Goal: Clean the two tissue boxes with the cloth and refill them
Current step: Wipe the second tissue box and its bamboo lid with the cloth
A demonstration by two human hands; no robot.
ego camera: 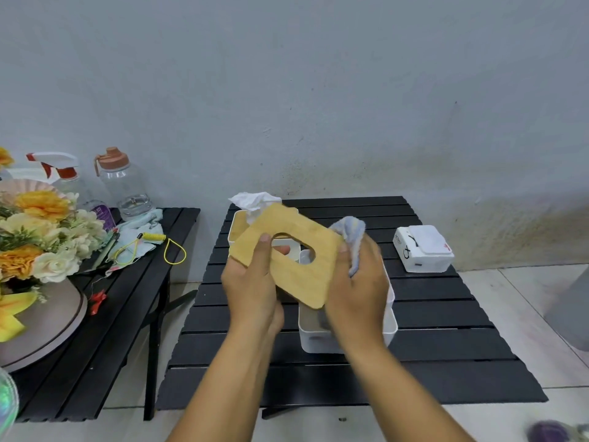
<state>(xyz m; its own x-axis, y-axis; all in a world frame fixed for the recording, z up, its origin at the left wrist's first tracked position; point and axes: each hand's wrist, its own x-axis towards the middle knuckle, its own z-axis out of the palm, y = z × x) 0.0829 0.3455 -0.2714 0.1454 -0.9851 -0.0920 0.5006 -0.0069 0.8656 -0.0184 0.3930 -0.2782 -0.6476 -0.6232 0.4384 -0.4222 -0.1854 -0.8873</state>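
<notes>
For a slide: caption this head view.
Left hand holds a wooden lid; right hand presses a cloth against its edge.

No whole word can be read. The white tissue pack (pixel 424 248) on the black surface (pixel 446 314) carries large black characters on its top, one resembling a "Y". It also has a line of small black print along its left edge and a small red mark at its right edge, all illegible. A purple label (pixel 103 215) on a clear bottle at the left bears pale print, too blurred to make out.
</notes>
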